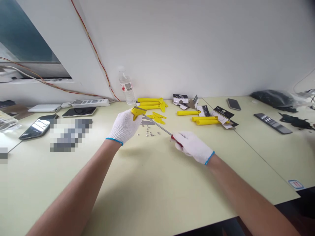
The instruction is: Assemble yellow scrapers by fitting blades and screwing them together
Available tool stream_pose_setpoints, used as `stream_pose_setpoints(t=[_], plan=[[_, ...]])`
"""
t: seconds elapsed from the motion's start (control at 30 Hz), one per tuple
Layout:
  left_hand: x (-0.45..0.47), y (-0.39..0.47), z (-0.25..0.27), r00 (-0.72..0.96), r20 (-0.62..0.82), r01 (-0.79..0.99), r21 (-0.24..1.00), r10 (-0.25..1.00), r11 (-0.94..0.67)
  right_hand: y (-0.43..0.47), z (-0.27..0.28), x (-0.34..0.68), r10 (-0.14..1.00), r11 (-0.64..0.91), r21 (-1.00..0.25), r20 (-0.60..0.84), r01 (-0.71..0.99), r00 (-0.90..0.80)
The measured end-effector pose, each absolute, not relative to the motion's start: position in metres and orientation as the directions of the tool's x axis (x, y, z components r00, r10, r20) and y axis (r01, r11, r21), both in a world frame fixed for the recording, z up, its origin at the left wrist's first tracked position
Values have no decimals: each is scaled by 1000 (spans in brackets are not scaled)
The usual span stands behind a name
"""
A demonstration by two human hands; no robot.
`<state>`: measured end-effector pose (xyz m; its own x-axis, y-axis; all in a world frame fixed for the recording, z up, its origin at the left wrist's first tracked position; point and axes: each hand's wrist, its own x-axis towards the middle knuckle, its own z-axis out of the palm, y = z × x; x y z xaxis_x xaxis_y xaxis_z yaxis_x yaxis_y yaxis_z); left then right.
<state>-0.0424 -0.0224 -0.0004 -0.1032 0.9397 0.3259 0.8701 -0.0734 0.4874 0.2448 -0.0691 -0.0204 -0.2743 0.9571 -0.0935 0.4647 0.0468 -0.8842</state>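
Observation:
My left hand (pixel 126 126), in a white knitted glove with a blue cuff, is closed around a yellow scraper (pixel 137 112); its head shows above the fingers, the rest is hidden. My right hand (pixel 193 146), gloved alike, grips the red handle of a screwdriver (pixel 161 127). Its long shaft slants up to the left, and the tip meets the scraper head, though the exact contact is too small to make out. Several small screws (pixel 150 132) lie scattered on the table below the shaft. Just behind them are flat yellow plastic pieces (pixel 157 118) and grey metal blades (pixel 148 122).
Yellow scraper handles (pixel 150 104) lie by the wall beside a water bottle (pixel 127 87). To the right are yellow tubes (pixel 208 121) and printed cards (pixel 222 114). Phones (pixel 80 112) and a power strip (pixel 91 103) lie left. The table's front edge (pixel 209 226) runs below my right arm.

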Motion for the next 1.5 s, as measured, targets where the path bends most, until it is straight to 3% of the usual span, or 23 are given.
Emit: stream_pose_setpoints(t=[0.07, 0.13, 0.23, 0.3, 0.37, 0.4, 0.47, 0.57, 0.63, 0.7, 0.77, 0.83, 0.87, 0.9, 0.97, 1.03, 1.07, 1.13, 1.2, 1.27, 1.3, 1.37, 1.5], plan=[[-42, -23, 1, -117, 314, 871, 488, 942, -55, -72, -16, 246, 908, -42, -873, -237, 486, -346], [-42, -23, 2, -120, 306, 873, 485, 944, -46, -72, -17, 245, 890, -76, -857, -288, 510, -353], [-42, -24, 1, -112, 299, 875, 483, 948, -49, -69, -28, 240, 975, 108, -814, -26, 571, -222], [-42, -24, 0, -129, 292, 870, 491, 948, -33, -67, -35, 236, 966, 259, -759, 194, 597, -172], [-42, -24, -1, -143, 295, 869, 495, 945, -23, -66, -36, 235, 949, 315, -764, 258, 563, -181], [-41, -24, -1, -137, 304, 869, 493, 943, -33, -67, -34, 236, 956, 290, -795, 213, 532, -203], [-41, -24, -2, -113, 323, 869, 491, 940, -64, -70, -26, 239, 958, 122, -874, -19, 470, -285], [-40, -23, -3, -95, 322, 871, 485, 942, -78, -74, -14, 245, 831, -188, -888, -372, 420, -414], [-41, -23, -2, -91, 314, 874, 480, 945, -75, -73, -15, 246, 811, -224, -880, -406, 418, -420], [-41, -23, -2, -79, 312, 872, 481, 947, -86, -69, -22, 243, 897, -99, -892, -272, 441, -348], [-41, -24, -1, -76, 314, 870, 484, 946, -91, -65, -31, 240, 969, 106, -876, -15, 470, -247], [-41, -24, 0, -83, 317, 874, 479, 945, -84, -64, -36, 238, 968, 244, -840, 184, 484, -169], [-41, -24, 1, -86, 318, 876, 475, 944, -81, -65, -36, 238, 966, 255, -838, 200, 483, -163], [-41, -24, 1, -86, 318, 879, 471, 944, -78, -66, -34, 238, 971, 221, -851, 147, 477, -186], [-42, -24, 2, -73, 308, 886, 457, 948, -81, -71, -27, 241, 950, 55, -887, -95, 459, -299], [-43, -24, 2, -68, 299, 889, 451, 952, -78, -74, -21, 245, 846, -113, -885, -324, 452, -423], [-44, -24, 2, -71, 292, 890, 451, 954, -72, -75, -21, 246, 816, -150, -881, -367, 449, -446], [-44, -23, 1, -80, 283, 890, 452, 956, -59, -72, -25, 246, 875, -83, -897, -274, 434, -398], [-44, -23, -1, -79, 280, 893, 447, 957, -57, -67, -34, 244, 961, 119, -892, -6, 436, -275], [-43, -23, -1, -77, 280, 893, 446, 957, -59, -62, -41, 241, 955, 294, -837, 238, 462, -176], [-43, -24, -1, -79, 281, 891, 451, 956, -59, -60, -43, 240, 946, 322, -817, 287, 478, -148], [-42, -25, 0, -81, 281, 883, 464, 956, -61, -60, -41, 240, 971, 238, -839, 195, 490, -139], [-43, -27, 2, -58, 281, 884, 460, 958, -81, -68, -26, 242, 939, -61, -878, -212, 475, -271]])
